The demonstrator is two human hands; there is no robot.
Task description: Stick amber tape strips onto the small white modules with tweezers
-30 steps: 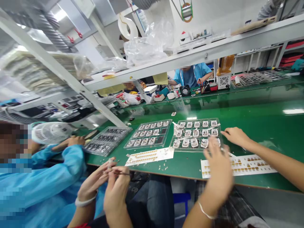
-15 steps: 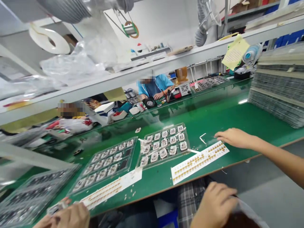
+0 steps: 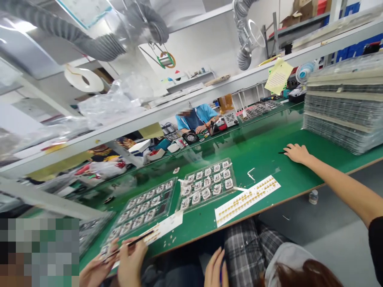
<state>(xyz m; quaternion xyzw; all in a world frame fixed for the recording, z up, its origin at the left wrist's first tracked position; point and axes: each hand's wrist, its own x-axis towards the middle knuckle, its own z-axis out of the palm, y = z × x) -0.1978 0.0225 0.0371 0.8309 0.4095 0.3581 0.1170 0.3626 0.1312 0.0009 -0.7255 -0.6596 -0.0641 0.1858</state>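
My right hand [image 3: 296, 153] rests palm down on the green bench, fingers curled over a thin black tool [image 3: 281, 152] whose tip sticks out to the left. Its kind is too small to make out. My left hand [image 3: 216, 267] is at the bottom edge beside my lap, fingers stretched out and holding nothing visible. In front of me lie a white sheet with rows of amber stickers [image 3: 245, 201] and a clear tray of small white-framed parts [image 3: 206, 184]. A bent white strip [image 3: 250, 173] lies beyond the sheet.
At left, a co-worker's hands [image 3: 119, 255] hold slim dark tweezers [image 3: 134, 242] above a second tray [image 3: 143, 205] and sticker sheet [image 3: 167, 225]. Stacked clear trays [image 3: 344, 107] stand at right. Across the bench sits a person in blue [image 3: 197, 117].
My right hand has moved away from the sticker sheet, farther over the bench, onto the thin black tool. My left hand has shifted left and lower. The co-worker's hands and tweezers show more fully.
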